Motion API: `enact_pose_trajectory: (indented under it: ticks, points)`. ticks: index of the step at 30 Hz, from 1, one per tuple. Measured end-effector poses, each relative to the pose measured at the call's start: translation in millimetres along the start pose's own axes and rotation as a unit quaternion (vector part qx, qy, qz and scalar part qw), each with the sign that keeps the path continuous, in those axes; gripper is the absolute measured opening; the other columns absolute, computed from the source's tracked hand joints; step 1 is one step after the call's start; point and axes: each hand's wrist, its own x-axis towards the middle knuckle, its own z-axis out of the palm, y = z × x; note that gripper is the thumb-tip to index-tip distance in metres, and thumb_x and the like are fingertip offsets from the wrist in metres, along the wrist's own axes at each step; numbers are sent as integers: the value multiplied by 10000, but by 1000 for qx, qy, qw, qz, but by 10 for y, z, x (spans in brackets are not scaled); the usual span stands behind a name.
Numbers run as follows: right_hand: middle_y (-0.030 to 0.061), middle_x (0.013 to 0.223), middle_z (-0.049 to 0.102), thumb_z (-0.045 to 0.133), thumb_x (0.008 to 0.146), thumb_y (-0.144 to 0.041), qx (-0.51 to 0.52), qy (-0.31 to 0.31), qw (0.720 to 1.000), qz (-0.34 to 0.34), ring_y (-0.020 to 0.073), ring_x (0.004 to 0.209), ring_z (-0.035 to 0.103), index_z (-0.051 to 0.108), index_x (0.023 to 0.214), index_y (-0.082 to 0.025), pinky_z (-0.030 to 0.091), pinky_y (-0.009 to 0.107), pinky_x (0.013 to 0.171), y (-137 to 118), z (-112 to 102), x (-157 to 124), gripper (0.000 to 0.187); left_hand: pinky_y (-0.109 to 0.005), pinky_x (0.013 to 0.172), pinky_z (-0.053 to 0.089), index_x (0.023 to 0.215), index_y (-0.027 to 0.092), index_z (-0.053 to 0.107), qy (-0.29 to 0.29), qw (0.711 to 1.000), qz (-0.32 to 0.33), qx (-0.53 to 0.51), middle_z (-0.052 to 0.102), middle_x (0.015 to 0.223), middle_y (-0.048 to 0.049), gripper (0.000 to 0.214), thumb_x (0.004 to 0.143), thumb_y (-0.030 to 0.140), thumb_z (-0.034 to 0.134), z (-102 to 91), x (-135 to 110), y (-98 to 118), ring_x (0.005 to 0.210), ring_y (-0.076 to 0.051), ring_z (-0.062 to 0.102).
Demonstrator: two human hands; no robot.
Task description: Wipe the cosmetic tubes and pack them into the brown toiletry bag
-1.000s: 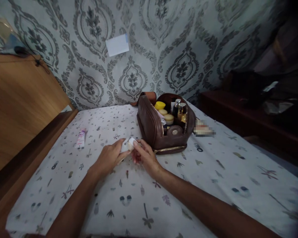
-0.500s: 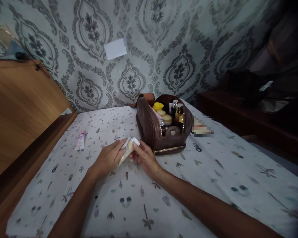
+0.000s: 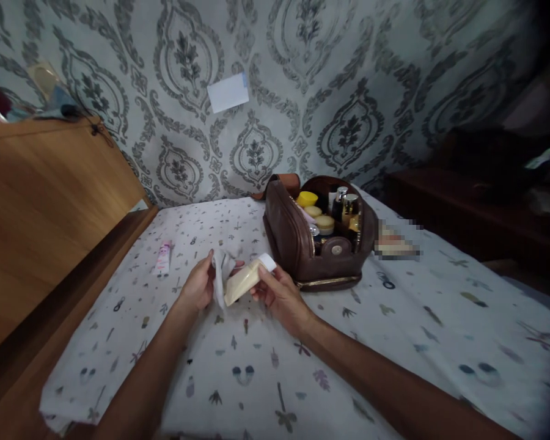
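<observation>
Between my two hands is a pale yellow squeeze tube (image 3: 242, 282) with a white cap (image 3: 267, 263). My right hand (image 3: 282, 298) pinches it near the cap end, and it lies tilted, cap up to the right. My left hand (image 3: 199, 284) is closed on a greyish-white cloth (image 3: 220, 272), bunched up beside the tube's lower end. Just behind my right hand stands a brown leather toiletry bag (image 3: 288, 244), unzipped, with yellow-lidded jars (image 3: 325, 224) and several bottles (image 3: 349, 206) showing inside.
On the patterned sheet (image 3: 238, 403) at the left lies a small pink and white tube (image 3: 164, 258). A wooden panel (image 3: 50, 208) borders the left side. The patterned wall (image 3: 256, 146) rises behind, with a white paper (image 3: 228, 93) on it. Dark furniture (image 3: 440, 201) stands at right.
My left hand, with the cloth, has come away from the tube's side, baring more of its yellow body. My right hand still grips the cap end. The view has shifted slightly left.
</observation>
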Motion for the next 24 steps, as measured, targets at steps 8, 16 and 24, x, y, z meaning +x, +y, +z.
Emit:
enact_pose_trajectory:
  ticks: [8, 16, 24]
  points:
    - [-26, 790, 672, 857, 662, -438, 3, 7, 999, -34, 94, 613, 607, 599, 909, -215, 519, 218, 561, -16, 38, -9, 421, -290, 741, 536, 894, 126, 698, -112, 988, 58, 93, 722, 796, -79, 510, 787, 621, 642, -7, -86, 49, 828, -228, 680]
    - [-10, 846, 681, 876, 640, -336, -1, 2, 1000, 10, 111, 703, 652, 628, 934, -212, 548, 234, 637, -19, 3, -11, 404, -244, 541, 476, 775, 140, 607, -173, 927, 91, 319, 618, 648, -22, 540, 868, 661, 496, 5, -183, 83, 559, -134, 589]
    - [-39, 730, 632, 889, 571, -455, -63, 79, 995, -11, 80, 564, 535, 596, 887, -183, 417, 203, 476, 26, -13, 11, 509, -242, 704, 496, 843, 158, 648, -184, 900, 126, 373, 667, 804, -36, 433, 921, 555, 493, -111, -222, 227, 790, -172, 629]
